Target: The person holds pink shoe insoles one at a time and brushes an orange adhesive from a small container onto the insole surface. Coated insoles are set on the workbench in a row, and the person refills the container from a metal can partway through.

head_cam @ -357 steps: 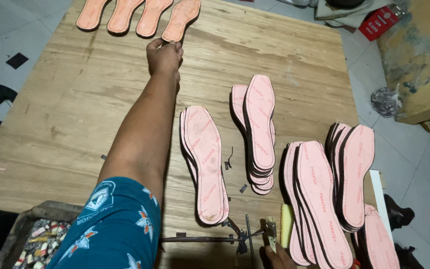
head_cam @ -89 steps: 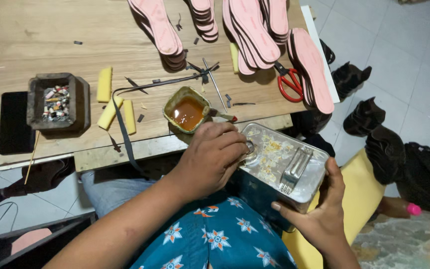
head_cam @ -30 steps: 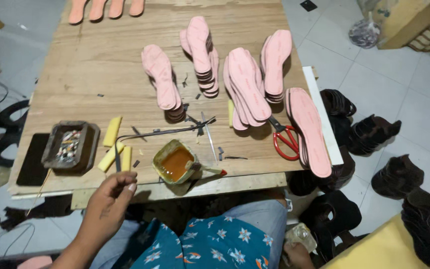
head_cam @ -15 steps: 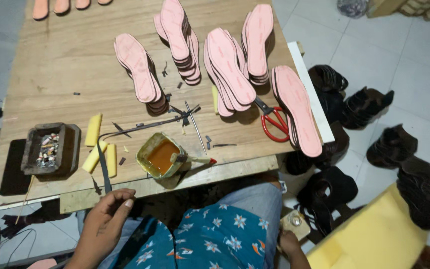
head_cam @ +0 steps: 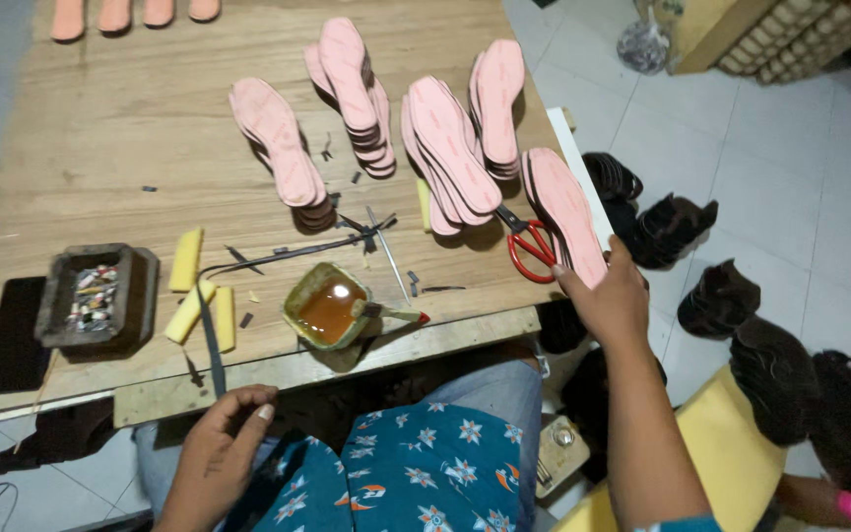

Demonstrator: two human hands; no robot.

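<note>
Table: a pale wooden board that fills most of the view, its near edge just above the person's lap.
Insole stacks: five pink piles lie across the middle and right of the board; the rightmost insoles sit at the table's right edge, partly overhanging it.
Far insoles: a row of four at the top left corner, well apart from the stacks.
Shoes: dark pieces on the tiled floor, right of the table.
Right hand: reached out to the near end of the rightmost insoles, fingers curled on that end; whether it grips or only touches I cannot tell.
Left hand: low at the near edge, fingers bent loosely inward, thumb to forefinger just under a dark strip that hangs over the edge; whether it pinches the strip is unclear.
Tray: dark box of small bits, near left.
Glue pot: amber liquid, a brush resting on its rim.
Scissors: red-handled, just left of the rightmost insoles.
Sponges: yellow blocks between tray and pot.
</note>
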